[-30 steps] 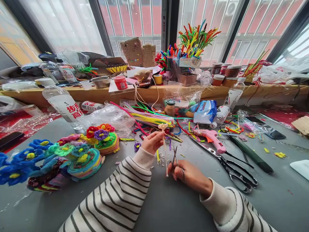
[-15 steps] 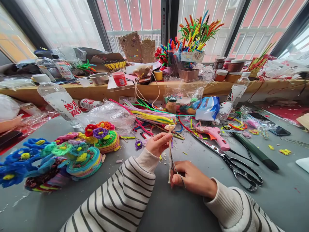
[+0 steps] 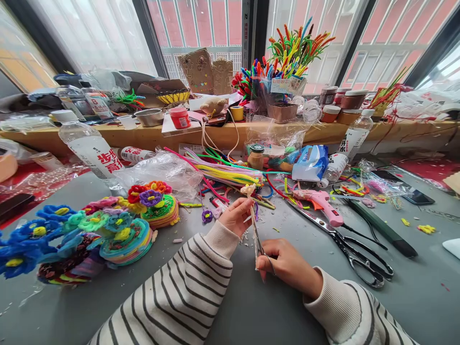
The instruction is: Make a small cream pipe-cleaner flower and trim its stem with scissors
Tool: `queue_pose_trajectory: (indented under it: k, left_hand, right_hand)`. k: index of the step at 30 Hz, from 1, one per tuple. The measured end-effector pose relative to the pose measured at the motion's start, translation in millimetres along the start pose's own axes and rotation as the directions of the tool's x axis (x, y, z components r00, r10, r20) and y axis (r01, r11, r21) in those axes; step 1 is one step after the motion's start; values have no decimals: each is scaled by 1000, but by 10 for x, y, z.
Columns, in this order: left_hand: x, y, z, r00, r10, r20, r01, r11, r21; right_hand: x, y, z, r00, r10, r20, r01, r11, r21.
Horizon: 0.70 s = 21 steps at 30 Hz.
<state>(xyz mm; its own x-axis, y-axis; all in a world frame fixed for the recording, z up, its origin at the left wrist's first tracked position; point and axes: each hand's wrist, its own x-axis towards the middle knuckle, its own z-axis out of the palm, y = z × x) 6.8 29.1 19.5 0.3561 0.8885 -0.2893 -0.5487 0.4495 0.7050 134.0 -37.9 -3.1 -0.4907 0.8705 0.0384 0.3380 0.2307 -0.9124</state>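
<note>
Pipe-cleaner stem (image 3: 253, 221) upright over the worktop (image 3: 230, 306), pinched below its pale bloom (image 3: 247, 189) by left hand (image 3: 235, 215) fingers to steady it; right hand (image 3: 283, 263) fingers gripping small scissors (image 3: 258, 243), blades alongside the lower stem, likely for trimming.

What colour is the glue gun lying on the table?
The glue gun is pink, seen best in the head view.
</note>
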Motion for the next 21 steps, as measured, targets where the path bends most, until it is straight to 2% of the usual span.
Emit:
queue_pose_trajectory:
  k: [4,11,21]
  left_hand:
    - [14,-12,-17,1000,19,8,-19,1000,-5]
    - [55,3,-49,996,74,-46,-75,997,-33]
    - [38,32,-46,996,67,-66,-71,996,-54]
  right_hand:
    - [5,16,11,999,22,-26,-22,1000,11]
    - [28,34,32,996,57,-74,-56,998,26]
    - [30,33,31,993,91,-71,-86,994,65]
